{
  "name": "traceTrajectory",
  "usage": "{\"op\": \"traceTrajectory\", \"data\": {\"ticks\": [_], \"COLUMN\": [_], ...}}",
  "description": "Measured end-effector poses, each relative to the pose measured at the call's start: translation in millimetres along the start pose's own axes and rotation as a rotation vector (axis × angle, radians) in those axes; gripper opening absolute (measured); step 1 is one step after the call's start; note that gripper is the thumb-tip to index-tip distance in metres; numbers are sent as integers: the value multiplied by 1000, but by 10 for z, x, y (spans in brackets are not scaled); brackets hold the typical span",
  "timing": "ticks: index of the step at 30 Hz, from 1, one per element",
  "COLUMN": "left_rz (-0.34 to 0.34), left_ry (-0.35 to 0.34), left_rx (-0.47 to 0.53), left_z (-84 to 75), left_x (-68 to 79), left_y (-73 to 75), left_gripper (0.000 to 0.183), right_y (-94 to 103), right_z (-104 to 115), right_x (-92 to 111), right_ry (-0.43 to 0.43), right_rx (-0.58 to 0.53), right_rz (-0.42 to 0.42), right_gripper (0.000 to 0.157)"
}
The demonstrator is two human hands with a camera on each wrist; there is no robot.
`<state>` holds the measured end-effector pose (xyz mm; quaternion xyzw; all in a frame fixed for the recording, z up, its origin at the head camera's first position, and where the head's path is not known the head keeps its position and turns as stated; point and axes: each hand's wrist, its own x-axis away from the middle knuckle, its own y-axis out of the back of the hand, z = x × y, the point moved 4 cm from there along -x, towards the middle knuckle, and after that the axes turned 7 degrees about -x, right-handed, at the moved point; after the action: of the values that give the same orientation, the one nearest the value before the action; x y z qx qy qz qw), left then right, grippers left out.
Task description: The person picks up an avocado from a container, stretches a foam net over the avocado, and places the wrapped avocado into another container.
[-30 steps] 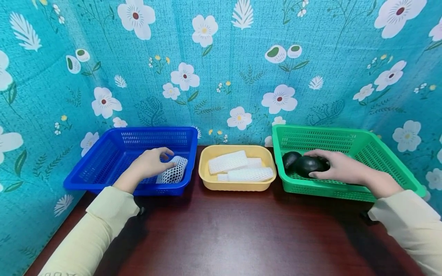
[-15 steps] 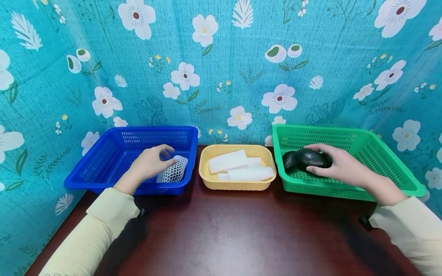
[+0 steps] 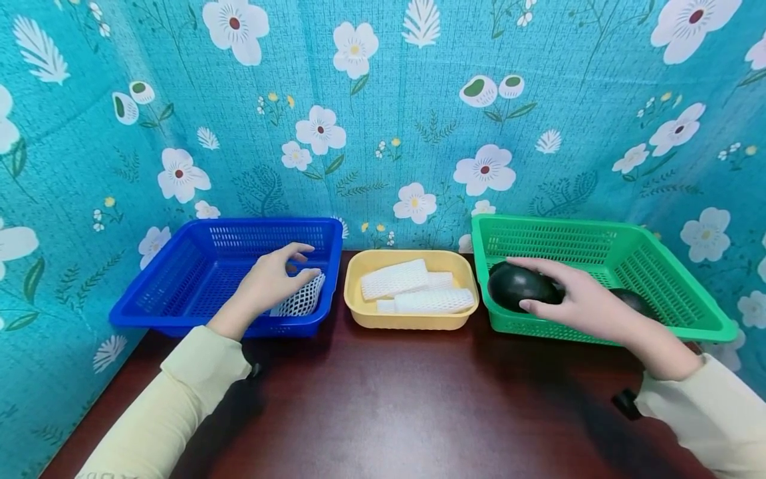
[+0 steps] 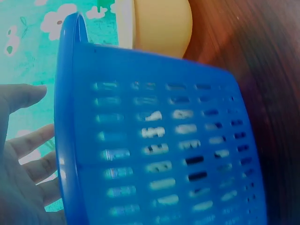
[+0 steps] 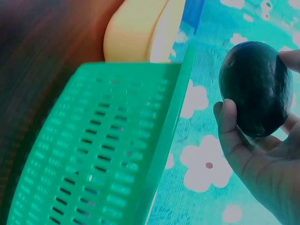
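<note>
My right hand holds a dark avocado between thumb and fingers, over the left end of the green basket. In the right wrist view the avocado appears beyond the basket's rim. Another dark avocado lies in that basket, partly hidden by my right wrist. My left hand hovers over the blue basket with relaxed fingers and nothing in them. Below its thumb lies a dark thing in a white foam net sleeve; whether the thumb touches it, I cannot tell.
Between the two baskets stands a yellow tray with several flat white foam net sleeves. All three stand on a dark red-brown table, against a blue flowered cloth.
My right hand has lifted the avocado and carried it slightly left, and the other avocado now shows behind the wrist. My left hand has shifted a little up and to the right.
</note>
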<state>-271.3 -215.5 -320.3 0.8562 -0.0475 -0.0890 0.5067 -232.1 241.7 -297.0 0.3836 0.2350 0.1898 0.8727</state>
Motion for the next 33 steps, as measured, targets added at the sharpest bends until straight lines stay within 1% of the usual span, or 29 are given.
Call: {"op": "traceTrajectory", "data": {"ticks": [3,6,11,15,17,21,24,28,30,33], "left_rz": [0,2,5,17,20,26,39,49,58,75], "left_ry": [-19,-30,-36,-63,-83,-138,-183,-235,-249,-267], "left_rx": [17,27,48,74,86,113,135,162,167,168], "left_z": [-52,-107,-218,-346,-417,-544,-614,-709,-758,-828], "left_x": [-3,-10,-24,-34,-38,-60,-88,-146,-171,-196], "left_y": [-22,-29,-11,-44,-78,-157,-221,-349,-425,-526], "left_gripper": [53,52,52,52,52,50,49,48,48,49], "right_y": [-61,-114,-193,-273,-322,-416,-490,-593,-650,-745], "right_z": [77,157,279,329,334,309,269,235,228,214], "right_x": [16,40,75,89,90,96,98,109,113,127], "right_ry": [49,73,67,65,79,99,81,35,32,56], "right_rx": [15,21,11,11,9,-29,-58,-70,-79,-104], "right_rz": [10,34,78,100,109,136,161,171,176,189], "right_gripper": [64,64,63,61,60,58,56,56,56,57]}}
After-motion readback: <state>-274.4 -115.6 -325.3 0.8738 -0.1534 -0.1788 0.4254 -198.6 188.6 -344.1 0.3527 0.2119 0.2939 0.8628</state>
